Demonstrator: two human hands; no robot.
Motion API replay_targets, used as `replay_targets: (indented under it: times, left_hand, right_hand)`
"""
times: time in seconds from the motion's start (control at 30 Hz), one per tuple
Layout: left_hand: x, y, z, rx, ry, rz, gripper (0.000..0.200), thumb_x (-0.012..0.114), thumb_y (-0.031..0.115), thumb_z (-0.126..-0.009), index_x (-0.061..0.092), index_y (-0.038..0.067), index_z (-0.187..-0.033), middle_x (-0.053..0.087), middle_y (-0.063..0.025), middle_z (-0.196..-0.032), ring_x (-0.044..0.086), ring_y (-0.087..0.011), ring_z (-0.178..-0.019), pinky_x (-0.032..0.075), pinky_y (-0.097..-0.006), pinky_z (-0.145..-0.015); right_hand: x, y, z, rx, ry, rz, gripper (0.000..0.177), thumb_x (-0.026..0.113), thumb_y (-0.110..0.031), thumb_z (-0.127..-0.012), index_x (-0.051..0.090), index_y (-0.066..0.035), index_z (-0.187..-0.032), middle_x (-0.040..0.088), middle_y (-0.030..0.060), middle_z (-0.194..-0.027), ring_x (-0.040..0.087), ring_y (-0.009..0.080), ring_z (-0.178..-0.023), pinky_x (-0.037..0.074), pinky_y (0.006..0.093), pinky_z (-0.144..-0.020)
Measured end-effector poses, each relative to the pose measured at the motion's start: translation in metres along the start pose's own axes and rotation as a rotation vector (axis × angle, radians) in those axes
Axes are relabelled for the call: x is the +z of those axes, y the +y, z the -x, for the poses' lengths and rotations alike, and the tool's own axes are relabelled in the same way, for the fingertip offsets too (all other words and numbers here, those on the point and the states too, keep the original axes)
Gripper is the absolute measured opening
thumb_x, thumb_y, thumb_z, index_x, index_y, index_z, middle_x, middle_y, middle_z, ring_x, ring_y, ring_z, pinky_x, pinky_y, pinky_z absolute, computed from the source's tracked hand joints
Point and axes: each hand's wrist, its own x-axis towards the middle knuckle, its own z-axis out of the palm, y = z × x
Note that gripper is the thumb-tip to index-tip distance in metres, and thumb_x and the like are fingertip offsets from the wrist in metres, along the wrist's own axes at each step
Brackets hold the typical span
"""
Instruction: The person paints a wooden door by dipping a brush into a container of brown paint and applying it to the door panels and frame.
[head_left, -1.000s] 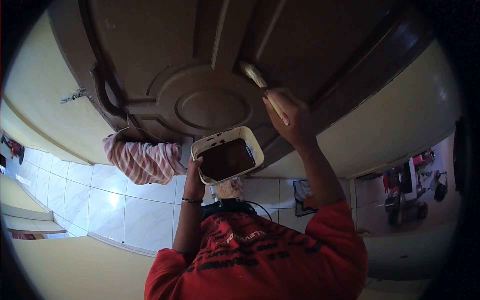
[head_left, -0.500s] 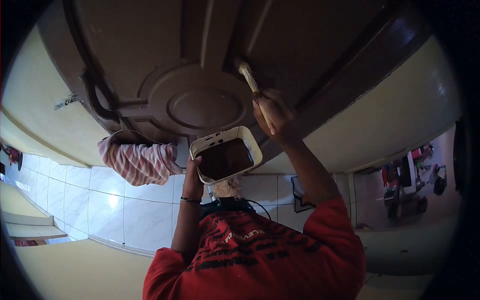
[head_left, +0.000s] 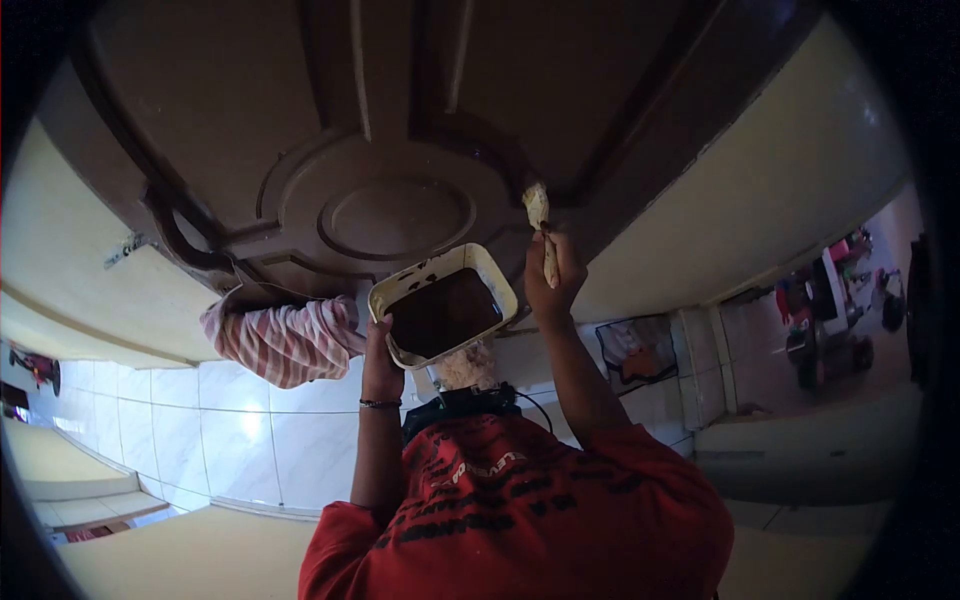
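My left hand (head_left: 382, 362) grips the near left side of a cream plastic tub (head_left: 491, 268), its thumb over the rim. Dark brown liquid (head_left: 445, 313) fills part of the tub, and dark smears mark its inner wall. My right hand (head_left: 556, 278) is closed round the handle of a paintbrush (head_left: 537, 206). The bristle end points up at the lower right part of a dark brown panelled door (head_left: 397, 218) and seems to touch its moulding. The bristle tips are hard to make out against the dark wood.
A pink-and-white striped cloth (head_left: 285, 342) hangs below the curved door handle (head_left: 180, 228). A dark-edged mesh item (head_left: 638, 352) lies on the tiled floor (head_left: 320, 428) to the right. Cream walls (head_left: 760, 215) flank the door. Assorted items (head_left: 835, 310) stand in the room at far right.
My right hand and the paintbrush have moved down and slightly right along the door's moulding. The view has shifted a little. My left hand keeps hold of the tub.
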Motion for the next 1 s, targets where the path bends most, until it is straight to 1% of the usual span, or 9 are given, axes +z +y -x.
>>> replay_targets:
  times: [0.07,0.1,0.17,0.33,0.57,0.63,0.73,0.97,1.0]
  left_hand:
    - [0.006,0.003,0.007,0.011,0.006,0.013,0.047,0.049,0.030,-0.097,0.047,0.000,-0.134,0.060,-0.0124,-0.126,0.059,-0.0230,-0.117,0.048,-0.0360,-0.099]
    - [-0.005,0.001,0.012,0.084,-0.077,-0.208,0.049,0.048,0.031,-0.098,0.046,0.001,-0.136,0.058,-0.0132,-0.131,0.058,-0.0245,-0.119,0.047,-0.0377,-0.101]
    - [-0.012,0.002,0.012,-0.078,0.006,0.080,0.051,0.047,0.033,-0.099,0.043,0.002,-0.139,0.054,-0.0138,-0.136,0.056,-0.0255,-0.122,0.046,-0.0393,-0.103]
    - [-0.011,0.015,0.020,-0.137,-0.029,0.055,0.051,0.045,0.034,-0.099,0.043,0.002,-0.139,0.053,-0.0139,-0.138,0.055,-0.0255,-0.123,0.045,-0.0404,-0.104]
    - [-0.009,0.018,0.012,-0.126,-0.053,-0.011,0.050,0.045,0.035,-0.099,0.044,0.002,-0.138,0.055,-0.0122,-0.135,0.055,-0.0250,-0.123,0.044,-0.0399,-0.104]
    - [0.000,0.017,0.010,-0.132,-0.057,-0.018,0.052,0.046,0.034,-0.098,0.044,0.001,-0.138,0.054,-0.0125,-0.136,0.054,-0.0249,-0.124,0.043,-0.0387,-0.105]
    - [0.001,0.013,0.008,-0.152,-0.054,-0.034,0.053,0.048,0.033,-0.098,0.043,0.000,-0.139,0.054,-0.0128,-0.137,0.053,-0.0246,-0.124,0.042,-0.0374,-0.106]
    - [-0.005,0.011,0.007,-0.187,-0.094,-0.007,0.052,0.044,0.036,-0.099,0.043,0.003,-0.139,0.054,-0.0129,-0.136,0.052,-0.0263,-0.126,0.041,-0.0404,-0.107]
    - [-0.005,0.012,0.009,-0.180,-0.079,0.006,0.052,0.045,0.036,-0.099,0.043,0.003,-0.139,0.054,-0.0131,-0.136,0.052,-0.0263,-0.126,0.041,-0.0405,-0.107]
  right_hand:
    - [0.008,-0.015,-0.002,0.073,0.014,-0.067,0.013,0.068,-0.004,-0.082,0.061,-0.006,-0.093,0.064,0.0122,-0.081,0.064,0.0321,-0.074,0.050,0.0395,-0.064]
    - [0.013,-0.026,-0.007,0.094,0.044,-0.059,0.013,0.068,-0.004,-0.082,0.061,-0.006,-0.093,0.064,0.0122,-0.081,0.064,0.0321,-0.074,0.050,0.0395,-0.064]
    - [0.025,-0.051,-0.026,-0.075,0.082,-0.106,0.015,0.070,-0.003,-0.082,0.062,-0.004,-0.094,0.064,0.0136,-0.075,0.066,0.0289,-0.067,0.050,0.0355,-0.061]
    - [0.040,-0.108,-0.050,-0.076,0.097,-0.338,0.016,0.071,-0.001,-0.081,0.061,-0.005,-0.094,0.064,0.0133,-0.078,0.067,0.0285,-0.070,0.051,0.0338,-0.061]
    - [0.033,-0.050,-0.010,0.164,0.150,-0.330,0.010,0.066,-0.004,-0.088,0.061,-0.001,-0.097,0.067,0.0118,-0.089,0.069,0.0192,-0.080,0.054,0.0302,-0.061]
    - [0.026,-0.025,0.008,0.537,0.103,-0.511,0.014,0.060,-0.010,-0.094,0.061,0.002,-0.102,0.067,0.0094,-0.092,0.067,0.0140,-0.085,0.058,0.0275,-0.065]
    - [0.016,-0.010,0.025,0.703,0.154,-0.572,0.017,0.056,-0.012,-0.096,0.060,0.003,-0.104,0.066,0.0090,-0.092,0.066,0.0129,-0.086,0.060,0.0273,-0.067]
    - [0.025,-0.014,0.016,0.589,0.131,-0.455,0.018,0.058,-0.014,-0.096,0.060,0.002,-0.104,0.066,0.0087,-0.090,0.066,0.0125,-0.082,0.060,0.0279,-0.064]
    - [0.032,-0.023,0.010,0.526,0.160,-0.390,0.014,0.062,-0.012,-0.093,0.061,0.000,-0.101,0.066,0.0108,-0.085,0.067,0.0185,-0.076,0.056,0.0314,-0.063]
